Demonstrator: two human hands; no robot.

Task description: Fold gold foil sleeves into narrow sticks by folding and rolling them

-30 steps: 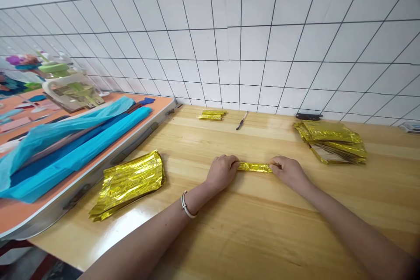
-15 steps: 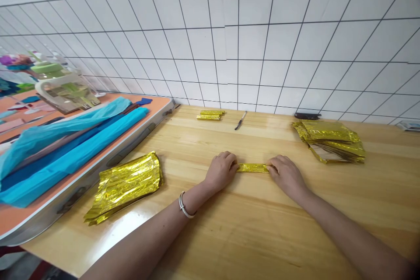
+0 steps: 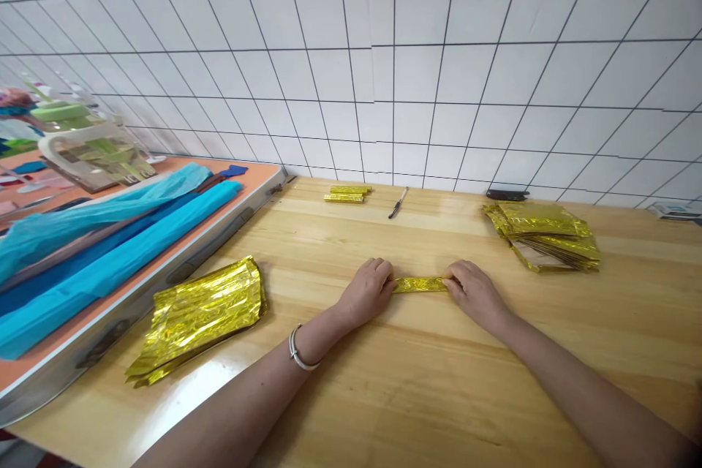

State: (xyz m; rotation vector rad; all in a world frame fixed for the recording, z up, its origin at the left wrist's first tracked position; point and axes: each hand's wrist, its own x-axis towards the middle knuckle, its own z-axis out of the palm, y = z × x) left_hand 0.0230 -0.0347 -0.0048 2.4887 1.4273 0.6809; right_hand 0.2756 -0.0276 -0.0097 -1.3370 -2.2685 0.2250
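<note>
Currently see gold foil strip [image 3: 421,284] on wooden tabletop [image 3: 411,387], directly btwn L hand [image 3: 365,295] and R hand [image 3: 478,295]. Runs crosswise, w/ long axis approx. L–R. Find fingers closed, pinching one end each; touches both, nearer to neither. Note pen [image 3: 398,202] beyond, apart.

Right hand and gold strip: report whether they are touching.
Touching: the head view shows the right hand gripping the gold strip at its right end.

Gold foil strip [image 3: 420,284] — narrow, shiny, finely crinkled — lies on the wooden table [image 3: 395,387], between four and five o'clock from the view's centre; its length runs nearly nine to three o'clock, both ends hidden.
</note>
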